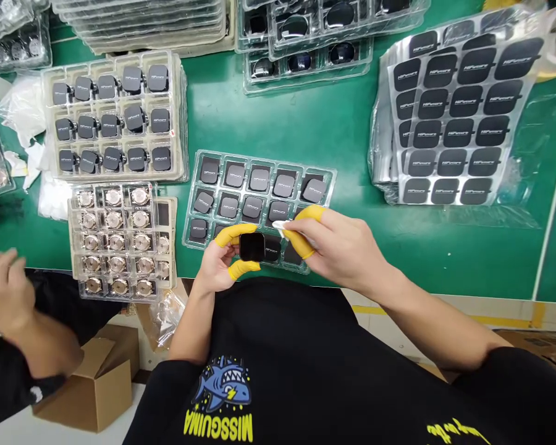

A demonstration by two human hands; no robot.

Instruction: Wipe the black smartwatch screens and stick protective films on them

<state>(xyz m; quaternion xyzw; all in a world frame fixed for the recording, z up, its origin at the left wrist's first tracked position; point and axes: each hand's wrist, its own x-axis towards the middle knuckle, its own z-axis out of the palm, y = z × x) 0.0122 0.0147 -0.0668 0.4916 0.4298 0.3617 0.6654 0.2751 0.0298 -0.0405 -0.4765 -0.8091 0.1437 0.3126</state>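
My left hand (227, 258), with yellow finger cots on thumb and finger, grips a small black smartwatch face (252, 247) by its edges. To its right, my right hand (327, 238) pinches a small white cloth (279, 227) between fingers that also wear yellow cots. The cloth is apart from the watch face. Both hands are over the near edge of a clear plastic tray (332, 185), whose compartments hold dark rounded-square pieces with printed film. The hands hide part of the tray's front row.
Left stand a stacked tray of dark watch pieces (110, 125) and a tray of metallic round parts (115, 242). Label sheets (458, 130) lie right; trays of black lenses (301, 62) lie behind. A co-worker's hand (7, 287) is at far left, above a cardboard box (95, 389).
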